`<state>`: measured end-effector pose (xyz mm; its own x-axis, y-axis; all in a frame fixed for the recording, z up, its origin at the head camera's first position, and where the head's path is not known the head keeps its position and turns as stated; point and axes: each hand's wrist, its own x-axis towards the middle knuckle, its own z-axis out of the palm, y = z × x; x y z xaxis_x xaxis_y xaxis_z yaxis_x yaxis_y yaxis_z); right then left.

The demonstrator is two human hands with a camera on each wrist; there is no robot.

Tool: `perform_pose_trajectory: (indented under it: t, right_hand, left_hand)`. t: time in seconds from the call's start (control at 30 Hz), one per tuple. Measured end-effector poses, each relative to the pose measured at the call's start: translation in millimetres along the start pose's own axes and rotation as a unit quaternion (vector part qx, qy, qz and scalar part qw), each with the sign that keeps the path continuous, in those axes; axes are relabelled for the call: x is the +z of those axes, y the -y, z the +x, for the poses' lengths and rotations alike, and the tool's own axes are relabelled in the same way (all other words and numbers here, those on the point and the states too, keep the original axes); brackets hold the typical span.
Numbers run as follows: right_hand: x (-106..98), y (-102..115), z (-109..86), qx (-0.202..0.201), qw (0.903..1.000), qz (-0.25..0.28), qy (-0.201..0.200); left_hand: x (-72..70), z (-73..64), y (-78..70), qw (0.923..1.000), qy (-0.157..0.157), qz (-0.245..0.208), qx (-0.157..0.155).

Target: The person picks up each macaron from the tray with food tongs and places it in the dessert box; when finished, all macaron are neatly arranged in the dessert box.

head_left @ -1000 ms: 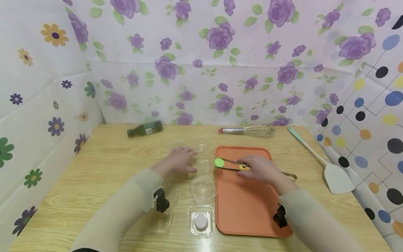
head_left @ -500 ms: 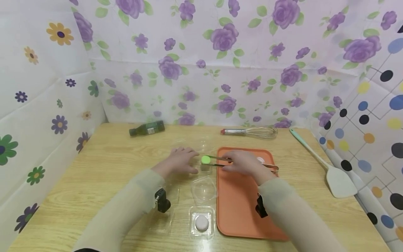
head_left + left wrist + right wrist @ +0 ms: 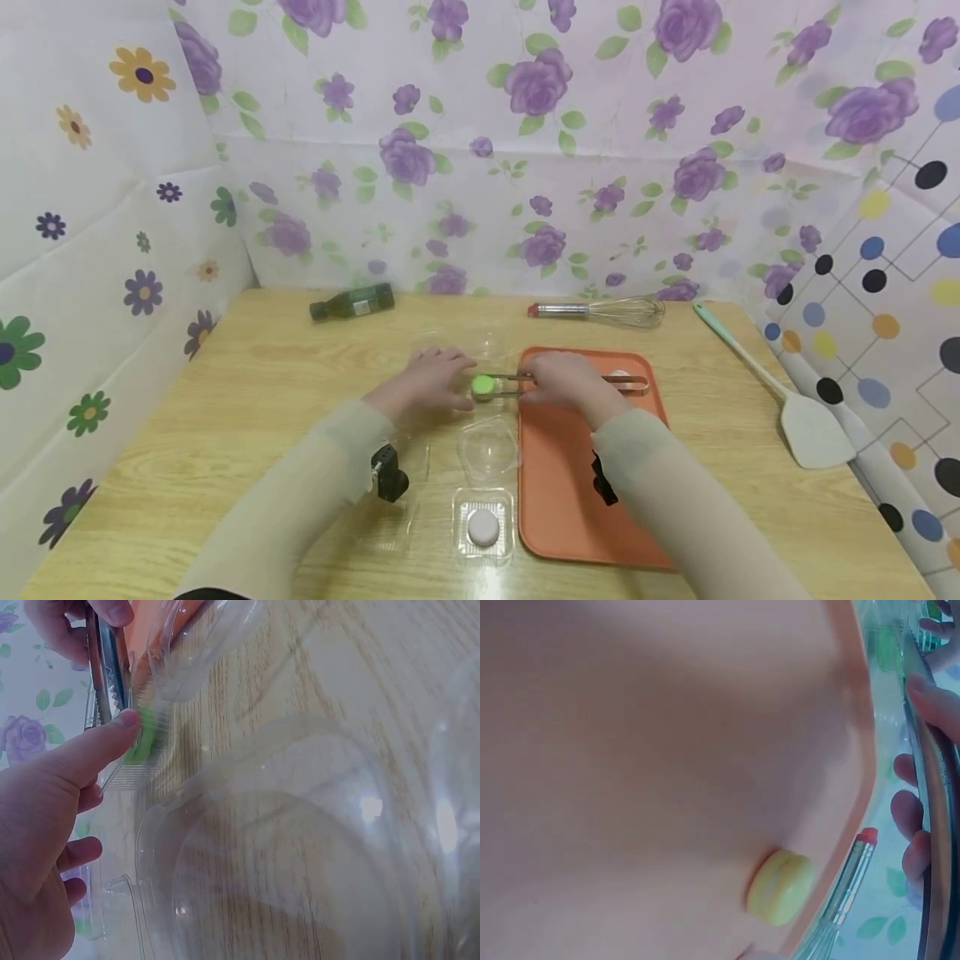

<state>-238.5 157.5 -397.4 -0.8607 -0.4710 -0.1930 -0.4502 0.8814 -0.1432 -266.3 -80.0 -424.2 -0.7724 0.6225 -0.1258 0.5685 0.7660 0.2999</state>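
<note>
My right hand (image 3: 566, 383) grips a pair of metal tongs (image 3: 937, 780) over the left rim of the orange tray (image 3: 570, 500). A green macaron (image 3: 483, 385) sits between the tongs' tips, inside or just over a small clear plastic box (image 3: 124, 777). On that box's left side, my left hand (image 3: 427, 385) pinches its edge with the thumb, the other fingers curled. Whether the macaron touches the box floor I cannot tell. A yellow macaron (image 3: 780, 889) lies on the tray in the right wrist view. Another pale macaron (image 3: 619, 375) there is mostly hidden behind the tongs.
Nearer me, a second clear box (image 3: 459, 533) holds a pale macaron (image 3: 483, 527), with a clear lid (image 3: 487, 450) behind it. A dark green bottle (image 3: 352, 302) and a whisk (image 3: 600, 311) lie at the back. At right lies a white spatula (image 3: 813, 429).
My right hand has carried the tongs and green macaron left, from over the tray to the clear box by my left hand. The left hand has stayed in place.
</note>
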Motion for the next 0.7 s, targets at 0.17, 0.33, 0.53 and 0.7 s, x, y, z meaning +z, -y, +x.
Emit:
perform_pose_trajectory:
  t: [0.17,0.33,0.53,0.7]
  right_hand:
    - [-3,2,1.7,0.007,0.9996,-0.027,0.005]
    - [-3,4,2.9,0.016,0.9992,-0.030,0.019]
    - [-7,3,-0.4,0.017,0.9996,-0.012,0.020]
    - [-17,0,-7.8,0.021,0.9994,0.024,0.010]
  left_hand:
    - [-1.9,0.9,-2.1,1.0000,0.005,0.003,-0.004]
    - [-3.5,-2.1,-3.9,0.9999,0.014,-0.006,-0.007]
    - [-3.8,-2.5,-4.6,0.9999,0.011,-0.008,-0.008]
    - [-2.8,-0.8,-3.9,0.9999,0.006,-0.002,-0.011]
